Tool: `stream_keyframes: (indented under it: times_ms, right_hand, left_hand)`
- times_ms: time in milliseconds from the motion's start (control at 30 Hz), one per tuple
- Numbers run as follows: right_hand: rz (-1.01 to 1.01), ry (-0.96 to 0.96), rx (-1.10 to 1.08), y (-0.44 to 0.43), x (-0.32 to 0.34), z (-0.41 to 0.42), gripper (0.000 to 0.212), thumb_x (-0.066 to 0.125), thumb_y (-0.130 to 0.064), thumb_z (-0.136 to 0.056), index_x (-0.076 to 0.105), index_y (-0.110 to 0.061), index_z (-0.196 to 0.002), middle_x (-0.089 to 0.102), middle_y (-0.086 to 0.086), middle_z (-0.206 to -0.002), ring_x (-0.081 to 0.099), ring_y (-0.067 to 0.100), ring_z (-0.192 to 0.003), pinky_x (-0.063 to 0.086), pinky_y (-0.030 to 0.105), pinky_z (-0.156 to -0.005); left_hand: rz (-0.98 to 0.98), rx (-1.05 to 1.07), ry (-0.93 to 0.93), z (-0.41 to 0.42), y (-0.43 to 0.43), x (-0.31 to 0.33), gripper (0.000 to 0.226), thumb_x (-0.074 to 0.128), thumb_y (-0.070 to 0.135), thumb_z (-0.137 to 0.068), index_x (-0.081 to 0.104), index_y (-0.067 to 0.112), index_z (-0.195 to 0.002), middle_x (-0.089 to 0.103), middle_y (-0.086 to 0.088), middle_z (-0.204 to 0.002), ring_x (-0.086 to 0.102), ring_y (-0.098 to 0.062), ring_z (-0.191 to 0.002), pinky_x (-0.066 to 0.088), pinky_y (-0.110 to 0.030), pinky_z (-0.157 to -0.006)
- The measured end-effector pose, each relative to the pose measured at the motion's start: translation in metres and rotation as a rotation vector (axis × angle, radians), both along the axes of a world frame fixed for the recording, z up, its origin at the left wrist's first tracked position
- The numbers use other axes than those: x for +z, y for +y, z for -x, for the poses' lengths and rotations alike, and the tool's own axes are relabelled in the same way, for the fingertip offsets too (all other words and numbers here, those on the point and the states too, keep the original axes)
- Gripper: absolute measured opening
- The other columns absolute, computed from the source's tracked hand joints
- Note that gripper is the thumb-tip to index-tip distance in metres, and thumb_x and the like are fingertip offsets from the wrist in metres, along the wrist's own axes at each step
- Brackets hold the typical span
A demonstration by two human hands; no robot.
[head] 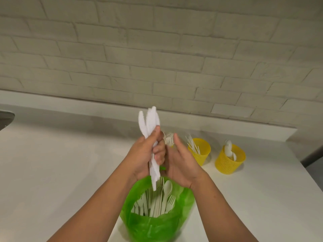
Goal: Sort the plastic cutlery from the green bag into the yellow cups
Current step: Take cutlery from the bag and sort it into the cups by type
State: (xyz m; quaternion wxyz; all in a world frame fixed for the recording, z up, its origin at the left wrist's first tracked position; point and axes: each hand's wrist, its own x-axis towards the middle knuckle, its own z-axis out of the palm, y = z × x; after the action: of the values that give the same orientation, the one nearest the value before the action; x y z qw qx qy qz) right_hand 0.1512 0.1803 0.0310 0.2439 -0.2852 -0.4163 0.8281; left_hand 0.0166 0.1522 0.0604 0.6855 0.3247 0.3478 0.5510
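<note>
My left hand [146, 154] is raised above the green bag [157, 222] and grips a bunch of white plastic knives [150, 121], blades pointing up. My right hand [183, 163] is right beside it, fingers spread, holding nothing I can see. The bag stands open on the counter with several pale spoons and forks [162, 198] upright inside. Two yellow mesh cups stand to the right: the nearer-centre one [201, 154] holds white forks, the right one [229, 161] holds white spoons. More forks [169, 137] show behind my hands; their container is hidden.
The white counter [61, 163] runs to a pale brick wall [157, 49] at the back. Its right edge drops off just past the yellow cups. A dark metal object [5, 117] pokes in at the far left.
</note>
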Motion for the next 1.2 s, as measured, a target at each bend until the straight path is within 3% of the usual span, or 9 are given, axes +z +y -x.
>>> stream_keyframes:
  times_ms: [67, 167, 333, 500, 600, 733, 833, 1033, 1200]
  right_hand:
    - [0.032, -0.091, -0.008, -0.009, -0.012, 0.001, 0.091, 0.027, -0.080, -0.093, 0.054, -0.008, -0.141, 0.063, 0.025, -0.121, 0.060, 0.043, -0.112, 0.048, 0.053, -0.100]
    - [0.182, -0.036, -0.293, -0.024, -0.020, 0.012, 0.068, 0.031, -0.057, -0.106, 0.065, -0.002, -0.126, 0.069, 0.024, -0.106, 0.067, 0.039, -0.096, 0.052, 0.058, -0.099]
    - [0.370, 0.320, -0.652, -0.024, -0.011, 0.018, 0.038, 0.040, -0.034, -0.102, 0.070, -0.010, -0.107, 0.075, 0.012, -0.099, 0.070, 0.025, -0.089, 0.052, 0.037, -0.079]
    - [0.053, 0.094, -0.637, -0.025, -0.004, 0.012, 0.035, 0.040, -0.028, -0.103, 0.071, -0.010, -0.101, 0.073, 0.009, -0.094, 0.066, 0.021, -0.088, 0.052, 0.035, -0.071]
    - [-0.125, -0.072, -0.509, -0.023, -0.001, 0.002, 0.026, 0.056, -0.030, -0.092, 0.064, -0.005, -0.093, 0.063, 0.011, -0.076, 0.059, 0.026, -0.066, 0.042, 0.032, -0.054]
    - [-0.133, -0.090, -0.307, -0.017, 0.007, -0.020, 0.015, 0.057, -0.028, -0.101, 0.060, -0.018, -0.090, 0.058, 0.008, -0.070, 0.041, 0.018, -0.051, 0.019, 0.029, -0.051]
    - [-0.174, -0.032, -0.286, -0.013, 0.001, -0.031, 0.014, 0.058, -0.034, -0.099, 0.057, -0.022, -0.091, 0.046, 0.004, -0.066, 0.033, 0.012, -0.050, 0.012, 0.028, -0.048]
    - [-0.353, -0.175, -0.323, -0.003, -0.007, -0.059, 0.020, 0.048, -0.031, -0.108, 0.056, -0.013, -0.114, 0.040, 0.002, -0.069, 0.031, 0.011, -0.053, 0.022, 0.021, -0.046]
    - [-0.370, -0.265, -0.265, 0.013, 0.010, -0.089, 0.032, 0.043, -0.051, -0.099, 0.057, -0.028, -0.116, 0.054, 0.003, -0.070, 0.041, 0.017, -0.056, 0.029, 0.023, -0.049]
  left_hand:
    - [-0.035, 0.153, -0.032, -0.005, 0.006, 0.003, 0.035, 0.055, 0.041, -0.101, 0.047, 0.019, -0.075, 0.028, 0.002, -0.055, 0.037, -0.013, -0.045, 0.039, -0.024, -0.046]
    - [-0.082, 0.311, -0.012, -0.015, 0.013, 0.004, 0.034, 0.055, 0.034, -0.103, 0.046, 0.017, -0.075, 0.033, -0.001, -0.059, 0.043, -0.016, -0.054, 0.043, -0.026, -0.056]
    - [-0.089, 0.268, 0.219, -0.037, 0.009, -0.007, 0.036, 0.056, 0.032, -0.104, 0.062, 0.024, -0.069, 0.055, -0.005, -0.068, 0.056, -0.023, -0.072, 0.048, -0.037, -0.071]
    - [-0.098, 0.361, 0.598, -0.030, 0.013, -0.005, 0.027, 0.062, 0.042, -0.099, 0.071, 0.017, -0.092, 0.071, -0.003, -0.084, 0.069, -0.005, -0.076, 0.052, -0.018, -0.067]
    - [-0.120, 0.310, 0.750, -0.021, 0.026, -0.004, 0.026, 0.064, 0.052, -0.089, 0.071, 0.027, -0.089, 0.061, -0.010, -0.099, 0.066, -0.021, -0.097, 0.049, -0.029, -0.073]
    - [-0.082, 0.059, 0.721, -0.023, 0.030, 0.002, 0.033, 0.063, 0.050, -0.096, 0.070, 0.018, -0.091, 0.063, -0.011, -0.080, 0.060, -0.023, -0.065, 0.046, -0.029, -0.053]
    - [-0.164, -0.038, 0.700, -0.030, 0.031, 0.010, 0.032, 0.057, 0.039, -0.102, 0.069, 0.010, -0.099, 0.067, 0.003, -0.076, 0.064, -0.005, -0.069, 0.050, -0.019, -0.065]
    - [-0.281, 0.035, 0.755, -0.024, 0.052, 0.016, 0.025, 0.072, 0.041, -0.091, 0.075, 0.016, -0.091, 0.073, -0.008, -0.078, 0.062, -0.017, -0.068, 0.049, -0.038, -0.068]
    - [-0.306, -0.001, 0.854, -0.046, 0.069, 0.030, 0.023, 0.079, 0.028, -0.089, 0.078, 0.005, -0.093, 0.078, -0.011, -0.083, 0.067, -0.015, -0.064, 0.054, -0.028, -0.064]
